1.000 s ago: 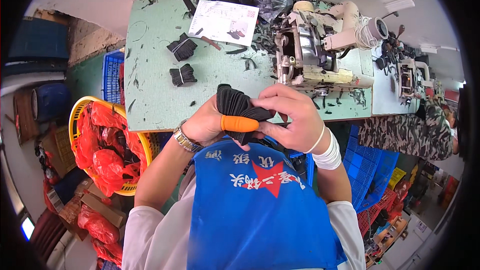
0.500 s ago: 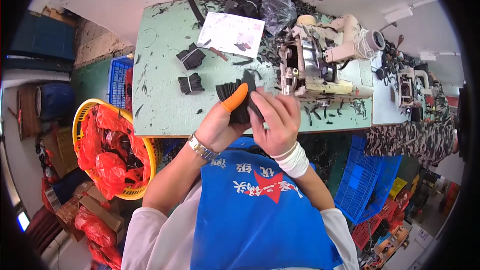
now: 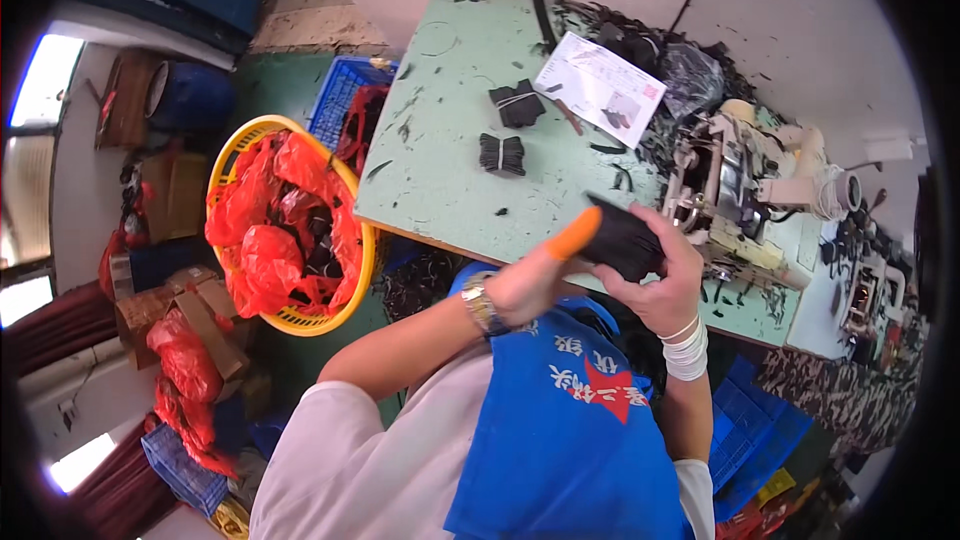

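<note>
Between my hands, at the front edge of the table, is a stack of thin black pieces (image 3: 625, 243), possibly cut leather. My right hand (image 3: 668, 285) is closed round its right side, fingers on the far edge and thumb on the near one. An orange finger cover sits on the thumb of my left hand (image 3: 530, 282), which presses against the stack's left side; the other left fingers are partly hidden. Farther off on the pale green table (image 3: 430, 170) lie two tied black bundles, one bundle (image 3: 502, 154) nearer and another bundle (image 3: 517, 104) behind it.
A pale machine (image 3: 735, 190) stands on the table at right. Near a printed sheet (image 3: 600, 88) lie black scraps and a dark plastic bag (image 3: 692, 78). At left, a yellow basket (image 3: 368, 270) holds red bags, with a blue crate (image 3: 340, 90) behind it. A camouflage sleeve shows at far right.
The view has swung left, so the table appears farther right. My right hand has gone from fingering the pieces' top edges to clasping the stack, now gathered into a tighter block.
</note>
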`<state>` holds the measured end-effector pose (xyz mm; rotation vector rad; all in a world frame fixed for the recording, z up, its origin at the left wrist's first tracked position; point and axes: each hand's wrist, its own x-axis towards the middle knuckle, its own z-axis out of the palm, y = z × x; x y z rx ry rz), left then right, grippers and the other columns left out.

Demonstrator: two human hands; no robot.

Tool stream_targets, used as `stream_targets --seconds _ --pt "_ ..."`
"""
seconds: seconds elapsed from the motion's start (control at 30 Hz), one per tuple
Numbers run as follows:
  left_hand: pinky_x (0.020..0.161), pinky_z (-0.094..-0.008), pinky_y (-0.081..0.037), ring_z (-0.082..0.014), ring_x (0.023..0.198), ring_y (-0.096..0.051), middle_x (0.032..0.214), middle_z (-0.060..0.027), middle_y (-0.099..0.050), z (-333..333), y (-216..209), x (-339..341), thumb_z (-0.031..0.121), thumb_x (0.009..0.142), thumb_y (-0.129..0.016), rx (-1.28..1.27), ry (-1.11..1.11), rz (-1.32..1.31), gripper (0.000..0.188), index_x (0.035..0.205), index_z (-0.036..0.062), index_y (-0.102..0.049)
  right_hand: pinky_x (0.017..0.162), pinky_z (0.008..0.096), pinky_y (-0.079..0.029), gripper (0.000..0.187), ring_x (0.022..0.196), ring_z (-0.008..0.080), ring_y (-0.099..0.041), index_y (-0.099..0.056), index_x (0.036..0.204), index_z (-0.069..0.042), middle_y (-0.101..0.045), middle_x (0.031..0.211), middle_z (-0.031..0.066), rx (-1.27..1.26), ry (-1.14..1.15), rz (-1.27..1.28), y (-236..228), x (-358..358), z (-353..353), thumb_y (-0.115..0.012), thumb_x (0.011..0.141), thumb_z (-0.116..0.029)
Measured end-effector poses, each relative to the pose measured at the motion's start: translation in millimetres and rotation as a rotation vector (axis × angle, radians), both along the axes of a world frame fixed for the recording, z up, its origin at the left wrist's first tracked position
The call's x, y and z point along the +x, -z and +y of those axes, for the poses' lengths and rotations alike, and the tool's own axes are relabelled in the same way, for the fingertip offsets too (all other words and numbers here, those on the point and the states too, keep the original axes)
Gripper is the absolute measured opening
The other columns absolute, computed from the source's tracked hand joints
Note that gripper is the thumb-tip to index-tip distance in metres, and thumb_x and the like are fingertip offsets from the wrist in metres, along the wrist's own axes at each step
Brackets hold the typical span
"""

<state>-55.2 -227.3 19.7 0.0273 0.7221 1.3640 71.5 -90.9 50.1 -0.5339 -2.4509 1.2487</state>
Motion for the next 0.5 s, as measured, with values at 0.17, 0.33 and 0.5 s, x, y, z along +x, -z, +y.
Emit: stream_targets --seconds 0.17,0.33,0.5 --pt "0.105 -0.0421 -0.040 -0.0233 0.129 -0.043 0.139 -0.0125 -0.044 -7 18 -39 0.034 0.085 -0.070 0.342 0.484 0.119 0.081 0.148 0.0090 -0.025 0.081 0.0267 -0.053 0.073 0.096 0.0136 -0.062 -0.050 0.128 0.001 -0.062 0.114 0.0086 -0.623 -0.555 -0.137 -3 -13 7 -0.085 0.064 -0.001" --pt "0.079 -0.0401 -0.058 -0.0267 0.094 -0.065 0.123 -0.0182 -0.056 2 14 -26 0.005 0.078 -0.071 0.185 0.266 0.035 0.084 0.147 0.0075 -0.024 0.060 0.0203 -0.047 0.078 0.072 0.0054 -0.053 -0.045 0.131 -0.003 -0.062 0.113 0.0074 -0.733 -0.221 -0.303 -20 -9 7 -0.086 0.064 -0.003" --pt "0.083 -0.0347 -0.056 -0.0197 0.095 -0.066 0.107 -0.0115 -0.065 -23 30 -7 0.007 0.076 -0.076 0.069 0.105 -0.055 0.046 0.118 0.0008 -0.060 0.065 0.0212 -0.046 0.069 0.072 0.0065 -0.051 -0.051 0.127 -0.002 -0.060 0.106 0.0053 -0.615 0.059 -0.131 -5 35 -17 -0.084 0.066 -0.002"
